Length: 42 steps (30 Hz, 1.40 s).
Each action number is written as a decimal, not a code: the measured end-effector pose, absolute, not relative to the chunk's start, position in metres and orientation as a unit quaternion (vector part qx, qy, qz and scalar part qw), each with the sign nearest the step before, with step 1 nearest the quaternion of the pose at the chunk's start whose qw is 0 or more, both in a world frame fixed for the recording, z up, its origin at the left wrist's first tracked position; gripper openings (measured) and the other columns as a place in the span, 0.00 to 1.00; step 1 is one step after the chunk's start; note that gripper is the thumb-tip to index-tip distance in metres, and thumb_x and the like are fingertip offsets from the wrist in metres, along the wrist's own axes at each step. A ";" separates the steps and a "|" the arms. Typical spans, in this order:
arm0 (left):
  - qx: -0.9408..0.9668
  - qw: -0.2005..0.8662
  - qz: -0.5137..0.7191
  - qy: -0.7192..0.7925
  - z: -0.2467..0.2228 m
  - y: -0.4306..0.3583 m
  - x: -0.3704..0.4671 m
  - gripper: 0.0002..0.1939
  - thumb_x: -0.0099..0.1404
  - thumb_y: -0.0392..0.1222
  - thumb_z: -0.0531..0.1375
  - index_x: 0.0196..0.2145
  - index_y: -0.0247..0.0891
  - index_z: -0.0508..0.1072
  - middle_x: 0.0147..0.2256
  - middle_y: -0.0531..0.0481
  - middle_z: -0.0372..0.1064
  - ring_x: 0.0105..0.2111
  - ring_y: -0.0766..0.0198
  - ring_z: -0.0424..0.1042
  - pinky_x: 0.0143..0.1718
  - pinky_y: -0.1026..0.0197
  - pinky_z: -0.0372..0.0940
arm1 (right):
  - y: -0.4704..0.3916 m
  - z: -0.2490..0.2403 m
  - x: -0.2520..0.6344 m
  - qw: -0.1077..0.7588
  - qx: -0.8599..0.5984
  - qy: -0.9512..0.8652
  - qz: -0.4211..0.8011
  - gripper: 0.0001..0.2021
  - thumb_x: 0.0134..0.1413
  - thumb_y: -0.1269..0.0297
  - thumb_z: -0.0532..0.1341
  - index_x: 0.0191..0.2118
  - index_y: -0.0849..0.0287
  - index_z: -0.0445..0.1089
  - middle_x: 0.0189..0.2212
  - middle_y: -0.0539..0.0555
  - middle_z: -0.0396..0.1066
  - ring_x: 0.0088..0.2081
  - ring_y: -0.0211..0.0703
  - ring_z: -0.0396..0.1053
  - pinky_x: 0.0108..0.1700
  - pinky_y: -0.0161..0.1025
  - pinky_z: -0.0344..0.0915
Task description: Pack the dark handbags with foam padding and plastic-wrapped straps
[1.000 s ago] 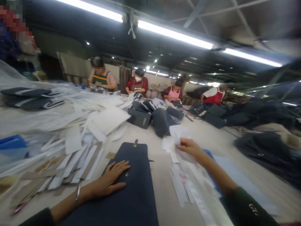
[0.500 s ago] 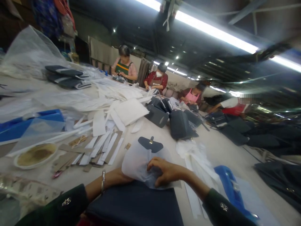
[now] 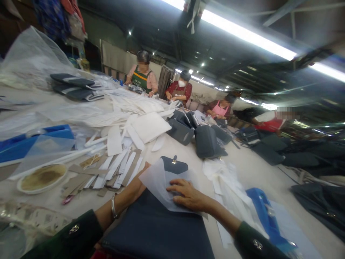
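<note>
A large dark navy bag piece (image 3: pixel 159 230) lies in front of me. Over its far end rests a translucent white sheet (image 3: pixel 159 183), and beyond that shows a dark flap (image 3: pixel 174 164) with a small gold clasp. My right hand (image 3: pixel 185 194) lies on the sheet with its fingers spread. My left hand (image 3: pixel 141 180) is at the sheet's left edge, beside the navy piece; its fingers are mostly hidden behind the sheet.
Strips of card (image 3: pixel 107 172) and a bowl of tan paste (image 3: pixel 43 178) are on the left. Dark bags (image 3: pixel 206 142) stand ahead. Blue tools (image 3: pixel 265 212) (image 3: pixel 54 135) lie at both sides. Several people sit across the table (image 3: pixel 185 158).
My left hand has moved up and out to the sheet's left edge. My right hand has flattened from a curled pose. The sheet lies flatter, and more of the navy piece shows.
</note>
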<state>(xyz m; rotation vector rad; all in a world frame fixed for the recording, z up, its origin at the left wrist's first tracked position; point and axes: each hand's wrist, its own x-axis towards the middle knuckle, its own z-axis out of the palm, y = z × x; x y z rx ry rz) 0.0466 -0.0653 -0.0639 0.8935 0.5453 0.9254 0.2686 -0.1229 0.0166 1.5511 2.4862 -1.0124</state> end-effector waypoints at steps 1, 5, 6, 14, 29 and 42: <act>0.385 0.777 0.430 0.251 -0.062 -0.064 0.045 0.29 0.67 0.65 0.50 0.41 0.34 0.73 0.35 0.46 0.74 0.36 0.57 0.72 0.40 0.57 0.67 | -0.123 0.015 0.270 0.017 0.499 0.804 -0.322 0.22 0.62 0.54 0.56 0.60 0.48 0.65 0.64 0.57 0.56 0.63 0.51 0.52 0.64 0.55 0.43; 0.346 0.790 0.416 0.287 -0.061 -0.057 0.034 0.21 0.60 0.49 0.64 0.47 0.35 0.70 0.40 0.46 0.74 0.38 0.58 0.72 0.39 0.60 0.65 | -0.124 0.008 0.270 -0.038 0.522 0.792 -0.314 0.18 0.67 0.58 0.48 0.54 0.49 0.71 0.59 0.55 0.62 0.60 0.47 0.57 0.63 0.51 0.47; 0.347 0.789 0.410 0.297 -0.062 -0.055 0.032 0.22 0.56 0.43 0.66 0.48 0.35 0.70 0.42 0.46 0.74 0.38 0.59 0.72 0.39 0.61 0.65 | -0.125 0.007 0.269 -0.053 0.532 0.785 -0.313 0.18 0.67 0.60 0.48 0.53 0.49 0.72 0.57 0.55 0.63 0.59 0.47 0.58 0.62 0.50 0.48; 0.343 0.790 0.381 0.336 -0.075 -0.039 0.022 0.30 0.43 0.32 0.63 0.48 0.34 0.70 0.47 0.44 0.73 0.43 0.53 0.73 0.39 0.60 0.65 | -0.121 0.010 0.264 0.005 0.556 0.764 -0.328 0.37 0.51 0.58 0.65 0.66 0.45 0.53 0.66 0.57 0.52 0.65 0.55 0.49 0.64 0.57 0.43; 0.717 0.459 0.266 0.452 -0.039 -0.041 -0.006 0.28 0.52 0.36 0.54 0.53 0.41 0.68 0.40 0.49 0.66 0.44 0.53 0.66 0.51 0.50 0.62 | -0.115 0.004 0.267 0.045 0.519 0.774 -0.360 0.34 0.52 0.39 0.60 0.64 0.32 0.52 0.70 0.55 0.41 0.68 0.66 0.40 0.62 0.68 0.38; 0.894 0.350 0.100 0.262 -0.041 -0.057 0.067 0.26 0.67 0.37 0.52 0.62 0.40 0.60 0.58 0.39 0.63 0.58 0.48 0.61 0.60 0.42 0.56 | -0.126 -0.006 0.273 -0.014 0.512 0.797 -0.321 0.38 0.48 0.35 0.60 0.65 0.33 0.52 0.69 0.56 0.46 0.66 0.66 0.46 0.62 0.68 0.41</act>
